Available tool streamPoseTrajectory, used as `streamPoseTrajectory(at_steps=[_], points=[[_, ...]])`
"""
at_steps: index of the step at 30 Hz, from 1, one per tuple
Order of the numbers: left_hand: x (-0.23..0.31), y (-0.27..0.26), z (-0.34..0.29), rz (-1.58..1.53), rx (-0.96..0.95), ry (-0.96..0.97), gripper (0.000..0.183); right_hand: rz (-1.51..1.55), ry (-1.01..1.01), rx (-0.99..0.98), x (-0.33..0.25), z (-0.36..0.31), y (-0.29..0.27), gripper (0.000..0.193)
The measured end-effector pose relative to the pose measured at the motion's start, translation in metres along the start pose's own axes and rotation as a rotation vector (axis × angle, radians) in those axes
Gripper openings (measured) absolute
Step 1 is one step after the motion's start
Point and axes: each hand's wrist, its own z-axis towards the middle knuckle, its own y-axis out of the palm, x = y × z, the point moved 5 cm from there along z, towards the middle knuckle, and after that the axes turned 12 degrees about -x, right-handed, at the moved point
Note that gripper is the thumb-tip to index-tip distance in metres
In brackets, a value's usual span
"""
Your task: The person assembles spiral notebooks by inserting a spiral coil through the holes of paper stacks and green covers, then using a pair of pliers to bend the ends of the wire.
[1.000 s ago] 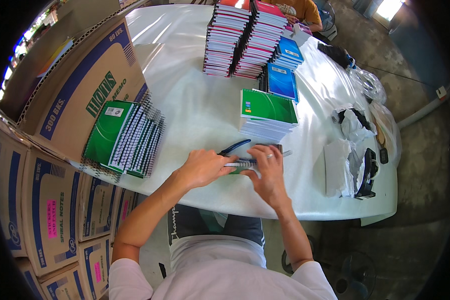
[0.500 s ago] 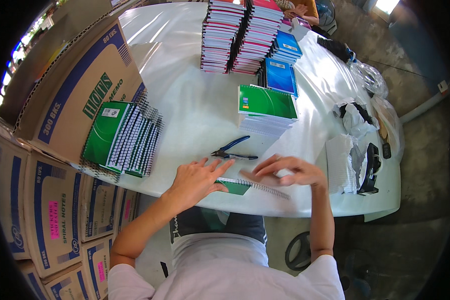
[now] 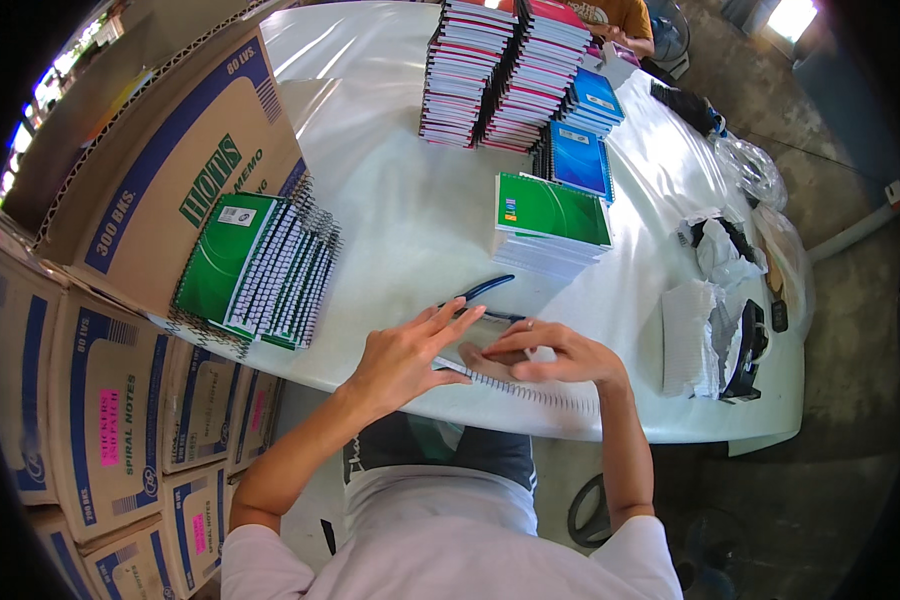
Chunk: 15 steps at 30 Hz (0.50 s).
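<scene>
My left hand (image 3: 405,352) holds a thin notebook (image 3: 452,366) at the table's near edge, thumb below and fingers above; most of the notebook is hidden behind the hand. A wire spiral coil (image 3: 540,390) runs along the notebook's edge and sticks out well past it to the right. Over the coil is my right hand (image 3: 562,355), its fingertips bent toward it and smeared by motion, so their grip is unclear. Just beyond my hands lie blue-handled cutting pliers (image 3: 490,287), partly covered by my left fingers.
Spiral-bound green notebooks (image 3: 220,265) lie left against a large carton (image 3: 185,170). Ahead stand a green-topped stack (image 3: 552,212), blue notebooks (image 3: 580,160) and tall red-edged stacks (image 3: 465,75). Wrapping and a black device (image 3: 748,350) sit right. Cartons (image 3: 120,420) fill the lower left; another person (image 3: 625,20) sits beyond.
My right hand has shifted a little left along the coil, and more coil sticks out to the right. The notebook's green cover has turned out of sight. The whole view has shifted slightly.
</scene>
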Motion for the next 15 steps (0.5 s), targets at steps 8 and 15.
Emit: streamPoseTrajectory(at_steps=[8, 15], points=[[-0.023, 0.018, -0.003, -0.461, 0.183, -0.127, 0.122, -0.064, 0.050, 0.059, 0.013, 0.008, -0.006, 0.051], [-0.030, 0.032, -0.002, -0.757, 0.242, -0.102, 0.127, -0.138, 0.196, 0.152, 0.014, 0.014, -0.010, 0.052]])
